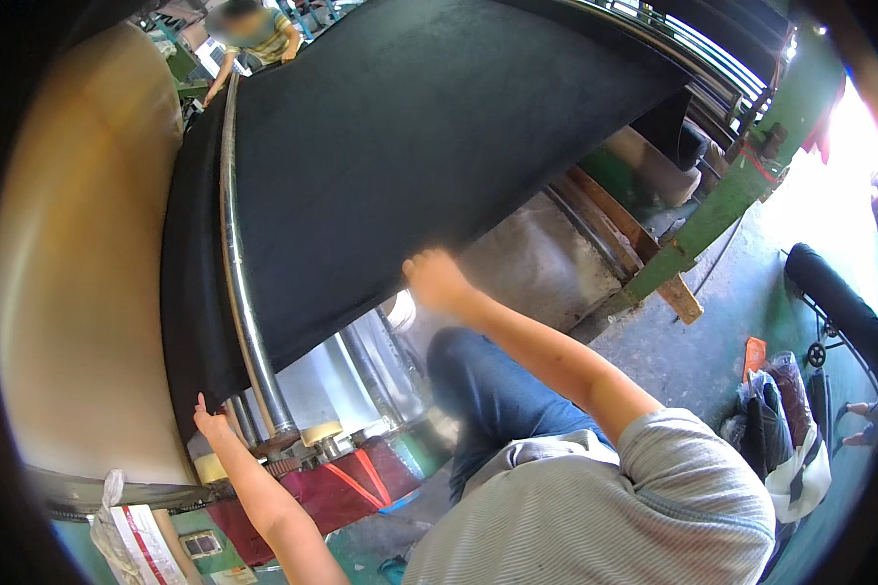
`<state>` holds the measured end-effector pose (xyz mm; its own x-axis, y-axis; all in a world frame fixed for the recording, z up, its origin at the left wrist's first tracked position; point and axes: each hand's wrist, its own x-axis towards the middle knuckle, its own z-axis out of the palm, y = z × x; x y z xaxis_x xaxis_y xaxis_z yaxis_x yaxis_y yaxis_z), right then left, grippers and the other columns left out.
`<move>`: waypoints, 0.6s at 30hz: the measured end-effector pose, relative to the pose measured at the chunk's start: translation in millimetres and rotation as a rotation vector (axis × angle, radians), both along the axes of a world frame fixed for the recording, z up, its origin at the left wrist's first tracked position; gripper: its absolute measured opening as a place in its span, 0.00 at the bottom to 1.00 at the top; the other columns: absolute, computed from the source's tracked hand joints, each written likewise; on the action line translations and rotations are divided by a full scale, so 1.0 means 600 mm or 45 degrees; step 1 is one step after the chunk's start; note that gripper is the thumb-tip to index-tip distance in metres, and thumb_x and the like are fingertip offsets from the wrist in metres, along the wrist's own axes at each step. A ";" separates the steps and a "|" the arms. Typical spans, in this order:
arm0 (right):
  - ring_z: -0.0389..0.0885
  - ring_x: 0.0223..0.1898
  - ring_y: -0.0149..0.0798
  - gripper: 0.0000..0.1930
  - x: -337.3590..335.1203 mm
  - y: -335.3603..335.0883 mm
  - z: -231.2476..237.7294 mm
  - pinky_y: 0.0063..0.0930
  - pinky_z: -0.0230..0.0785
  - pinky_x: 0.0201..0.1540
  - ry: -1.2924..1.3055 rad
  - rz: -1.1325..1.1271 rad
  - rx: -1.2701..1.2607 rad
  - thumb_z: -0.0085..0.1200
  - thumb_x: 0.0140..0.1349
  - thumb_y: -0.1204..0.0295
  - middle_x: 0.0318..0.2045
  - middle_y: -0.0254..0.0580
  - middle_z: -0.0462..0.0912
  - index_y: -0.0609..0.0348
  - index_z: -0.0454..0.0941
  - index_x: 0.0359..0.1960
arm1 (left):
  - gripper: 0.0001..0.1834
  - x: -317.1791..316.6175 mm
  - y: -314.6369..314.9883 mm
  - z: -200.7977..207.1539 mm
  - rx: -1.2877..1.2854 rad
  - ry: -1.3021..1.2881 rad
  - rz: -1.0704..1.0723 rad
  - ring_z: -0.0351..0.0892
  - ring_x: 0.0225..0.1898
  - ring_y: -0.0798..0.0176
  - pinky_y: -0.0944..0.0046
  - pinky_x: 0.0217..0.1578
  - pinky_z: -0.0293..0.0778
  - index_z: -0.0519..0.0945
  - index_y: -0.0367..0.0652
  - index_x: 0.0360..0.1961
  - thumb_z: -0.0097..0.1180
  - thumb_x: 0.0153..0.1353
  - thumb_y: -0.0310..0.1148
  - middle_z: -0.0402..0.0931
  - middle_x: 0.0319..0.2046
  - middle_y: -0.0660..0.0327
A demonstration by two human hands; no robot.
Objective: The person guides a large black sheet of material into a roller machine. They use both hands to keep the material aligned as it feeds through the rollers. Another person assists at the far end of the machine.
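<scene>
A wide sheet of black fabric stretches from the far right over a long shiny metal roller and down against a large, smooth tan drum on the left. At the sheet's near edge, my right hand is closed, with the fabric edge in its fingers. Low on the left, my left hand is at the near corner of the fabric, between drum and roller. One of its digits points up along the cloth, and the others look closed on the edge, partly hidden.
Across the machine, a person in a striped shirt has hands by the fabric's far side. A green machine frame stands at right. Below the sheet are more rollers and a wooden beam. Wrapped rolls stand on the floor.
</scene>
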<state>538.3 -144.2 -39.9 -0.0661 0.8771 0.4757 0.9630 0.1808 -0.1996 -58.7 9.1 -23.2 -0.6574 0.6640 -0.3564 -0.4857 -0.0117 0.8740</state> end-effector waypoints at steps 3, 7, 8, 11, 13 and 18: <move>0.77 0.33 0.43 0.06 -0.071 -0.006 0.006 0.34 0.66 0.38 0.128 0.156 0.025 0.46 0.52 0.71 0.26 0.44 0.78 0.59 0.74 0.27 | 0.22 -0.154 -0.039 0.003 0.005 0.047 0.110 0.72 0.50 0.57 0.51 0.48 0.69 0.79 0.48 0.51 0.30 0.72 0.38 0.75 0.53 0.65; 0.77 0.33 0.44 0.06 -0.071 -0.015 -0.001 0.34 0.67 0.37 0.082 0.113 0.013 0.46 0.53 0.70 0.27 0.44 0.77 0.59 0.72 0.27 | 0.22 -0.023 0.014 -0.015 -0.101 0.035 -0.179 0.71 0.52 0.58 0.50 0.52 0.67 0.80 0.48 0.49 0.31 0.72 0.40 0.76 0.52 0.65; 0.77 0.34 0.43 0.06 -0.088 -0.017 0.012 0.33 0.67 0.37 0.075 0.160 -0.013 0.46 0.53 0.70 0.28 0.44 0.76 0.58 0.72 0.27 | 0.22 -0.061 0.003 -0.013 -0.104 0.043 -0.226 0.71 0.52 0.59 0.51 0.52 0.67 0.80 0.48 0.48 0.31 0.72 0.40 0.76 0.52 0.65; 0.76 0.35 0.41 0.05 -0.088 -0.005 0.031 0.32 0.67 0.37 0.073 0.307 0.103 0.47 0.53 0.71 0.28 0.43 0.74 0.58 0.72 0.27 | 0.22 -0.076 -0.004 -0.009 -0.100 -0.031 -0.177 0.69 0.54 0.62 0.54 0.52 0.65 0.81 0.51 0.48 0.32 0.72 0.42 0.77 0.51 0.70; 0.74 0.37 0.41 0.05 -0.067 0.011 0.037 0.31 0.65 0.38 0.002 0.243 0.148 0.48 0.52 0.70 0.29 0.42 0.73 0.57 0.73 0.27 | 0.22 -0.054 -0.004 -0.007 -0.140 0.009 -0.050 0.68 0.54 0.62 0.55 0.54 0.63 0.80 0.51 0.49 0.32 0.72 0.43 0.77 0.51 0.70; 0.72 0.40 0.40 0.07 0.028 0.038 0.096 0.32 0.62 0.42 -0.131 -0.121 0.089 0.53 0.48 0.71 0.33 0.41 0.74 0.57 0.76 0.30 | 0.22 -0.047 -0.029 0.010 -0.124 0.091 -0.215 0.67 0.55 0.63 0.52 0.56 0.59 0.80 0.54 0.51 0.31 0.72 0.44 0.77 0.51 0.72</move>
<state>555.4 -121.4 17.7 -0.0358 0.8466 0.5310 0.9912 0.0978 -0.0891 -86.8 -8.2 -17.1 -0.5654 0.7316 -0.3809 -0.4104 0.1511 0.8993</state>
